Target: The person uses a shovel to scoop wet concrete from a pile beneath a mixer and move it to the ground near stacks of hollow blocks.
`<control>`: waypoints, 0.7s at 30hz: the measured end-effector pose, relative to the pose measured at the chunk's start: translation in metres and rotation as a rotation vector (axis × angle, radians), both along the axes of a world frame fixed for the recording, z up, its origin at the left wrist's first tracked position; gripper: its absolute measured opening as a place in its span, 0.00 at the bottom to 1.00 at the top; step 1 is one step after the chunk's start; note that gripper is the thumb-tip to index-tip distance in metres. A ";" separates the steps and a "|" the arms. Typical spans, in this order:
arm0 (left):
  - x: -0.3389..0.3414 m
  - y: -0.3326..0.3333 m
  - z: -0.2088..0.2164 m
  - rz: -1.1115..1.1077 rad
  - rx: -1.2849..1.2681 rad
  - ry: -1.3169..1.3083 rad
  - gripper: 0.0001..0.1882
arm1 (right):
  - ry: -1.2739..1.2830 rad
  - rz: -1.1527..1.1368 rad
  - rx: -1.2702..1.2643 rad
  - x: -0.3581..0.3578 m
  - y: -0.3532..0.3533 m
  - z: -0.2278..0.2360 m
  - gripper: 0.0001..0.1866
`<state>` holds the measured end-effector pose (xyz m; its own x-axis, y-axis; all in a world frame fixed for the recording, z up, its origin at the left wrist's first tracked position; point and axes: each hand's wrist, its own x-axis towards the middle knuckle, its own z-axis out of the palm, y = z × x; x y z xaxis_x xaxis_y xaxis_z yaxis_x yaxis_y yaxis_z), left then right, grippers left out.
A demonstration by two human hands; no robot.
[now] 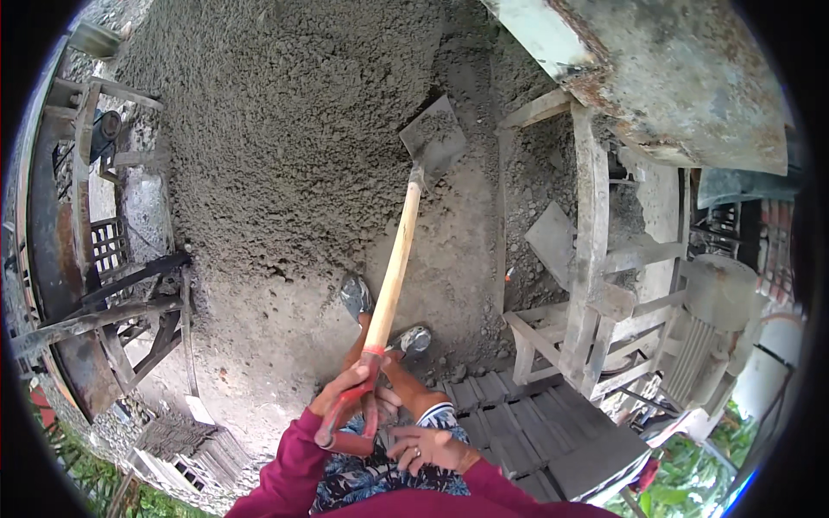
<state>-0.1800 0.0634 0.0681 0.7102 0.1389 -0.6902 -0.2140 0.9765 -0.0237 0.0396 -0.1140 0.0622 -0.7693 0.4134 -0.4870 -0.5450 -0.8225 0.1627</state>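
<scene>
A shovel with a pale wooden shaft [397, 268] and a red D-shaped grip stretches away from me. My left hand [344, 387] is closed around it at the red grip. Beside that grip, my right hand [433, 449] is open with its fingers apart, holding nothing; a ring shows on one finger. At the far end, the grey square shovel blade [439, 142] rests at the right edge of a broad heap of wet grey concrete mix [285, 129]. A little mix clings to the blade.
My shoes [413, 342] stand on the floor near the shaft. Dark grey blocks [527, 432] lie in rows at the lower right. Wooden frames [591, 233] and a rusty metal sheet [691, 78] stand right; another frame [86, 190] stands left. A flat plate [550, 242] leans near the right frame.
</scene>
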 end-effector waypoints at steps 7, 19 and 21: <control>-0.106 0.000 0.015 0.564 0.205 0.499 0.38 | -0.631 -0.229 -0.183 -0.064 0.270 -0.205 0.40; -0.125 -0.044 0.006 0.767 0.138 1.219 0.27 | -1.100 -0.229 -0.268 -0.103 0.299 -0.231 0.12; -0.137 -0.075 0.024 0.877 0.054 1.154 0.27 | -1.111 -0.165 -0.224 -0.126 0.303 -0.185 0.14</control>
<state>-0.3173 -0.0117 0.0918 -0.5525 0.2724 -0.7878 -0.6056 0.5183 0.6039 -0.0867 0.1894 -0.1224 0.1879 0.2875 -0.9392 -0.5781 -0.7407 -0.3424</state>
